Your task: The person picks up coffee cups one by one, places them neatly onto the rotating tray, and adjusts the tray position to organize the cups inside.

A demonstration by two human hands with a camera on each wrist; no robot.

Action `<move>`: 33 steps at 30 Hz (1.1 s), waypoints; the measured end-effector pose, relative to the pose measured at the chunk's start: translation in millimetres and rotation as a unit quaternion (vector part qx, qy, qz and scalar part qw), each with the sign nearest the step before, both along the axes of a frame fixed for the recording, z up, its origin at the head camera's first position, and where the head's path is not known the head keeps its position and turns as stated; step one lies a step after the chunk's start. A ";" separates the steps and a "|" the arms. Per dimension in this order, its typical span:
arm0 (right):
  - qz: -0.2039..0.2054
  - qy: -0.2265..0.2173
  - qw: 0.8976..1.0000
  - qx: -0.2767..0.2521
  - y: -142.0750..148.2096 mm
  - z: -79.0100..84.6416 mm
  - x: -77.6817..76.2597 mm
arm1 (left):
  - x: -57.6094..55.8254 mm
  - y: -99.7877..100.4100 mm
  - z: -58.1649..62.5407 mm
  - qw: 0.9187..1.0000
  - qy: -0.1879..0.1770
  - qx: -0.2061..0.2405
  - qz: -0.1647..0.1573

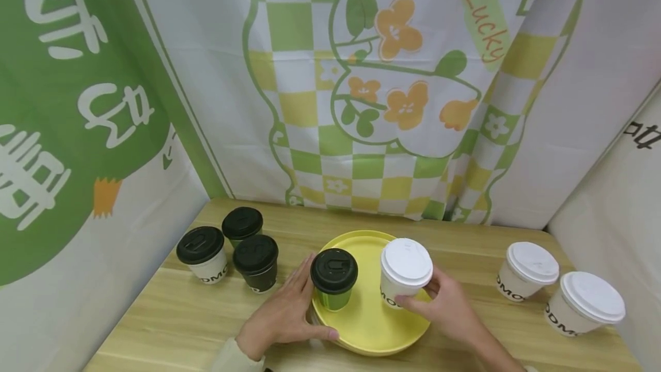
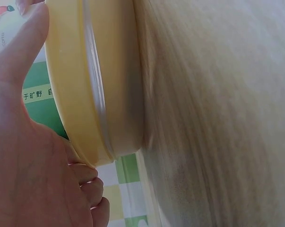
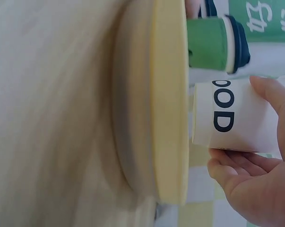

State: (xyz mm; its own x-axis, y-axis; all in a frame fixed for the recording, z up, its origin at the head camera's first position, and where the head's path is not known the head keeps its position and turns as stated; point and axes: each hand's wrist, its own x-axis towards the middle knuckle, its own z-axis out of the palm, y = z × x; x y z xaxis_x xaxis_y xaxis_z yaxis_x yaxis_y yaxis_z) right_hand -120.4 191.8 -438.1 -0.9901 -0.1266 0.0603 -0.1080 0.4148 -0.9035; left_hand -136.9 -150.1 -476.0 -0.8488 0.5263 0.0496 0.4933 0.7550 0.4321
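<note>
In the head view my right hand (image 1: 454,306) grips a white paper cup (image 1: 397,291) with a white lid, thumb on the near side. The cup is upright over the right part of a round yellow tray (image 1: 377,334); whether its base touches the tray, I cannot tell. A green paper cup (image 1: 333,298) with a black lid stands on the tray's left part. My left hand (image 1: 286,314) holds the tray's left side, thumb along the front rim. In the left wrist view, its other fingers (image 2: 92,191) bend by the tray's edge.
On the left of the wooden table (image 1: 170,326) stand a white cup (image 1: 212,270), a black cup (image 1: 260,280) and a green cup (image 1: 242,225), all black-lidded. Two white-lidded cups, one nearer (image 1: 565,317) and one farther (image 1: 516,289), stand at the right. A patterned curtain (image 1: 289,171) hangs behind.
</note>
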 end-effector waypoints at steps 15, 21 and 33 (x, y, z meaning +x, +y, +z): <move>0.098 0.008 0.995 0.022 -31.4 -19.5 20.7 | -0.3 0.9 1.3 1.000 -0.003 -0.003 0.001; 0.130 0.013 0.991 0.011 -34.3 -25.2 24.7 | 0.1 -0.6 0.3 1.000 0.006 -0.007 -0.005; 0.152 0.044 0.987 0.024 -34.9 -29.6 24.4 | -0.5 -0.1 -0.4 1.000 0.007 -0.001 -0.005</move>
State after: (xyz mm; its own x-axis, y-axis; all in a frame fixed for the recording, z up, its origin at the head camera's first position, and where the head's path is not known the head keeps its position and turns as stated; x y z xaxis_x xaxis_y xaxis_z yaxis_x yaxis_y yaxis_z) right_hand -95.9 157.0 -467.7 -0.8972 -0.4219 0.1304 -0.3105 0.3927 -0.8657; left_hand -137.4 -150.3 -476.4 -0.8428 0.5349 0.0598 0.5065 0.7506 0.4244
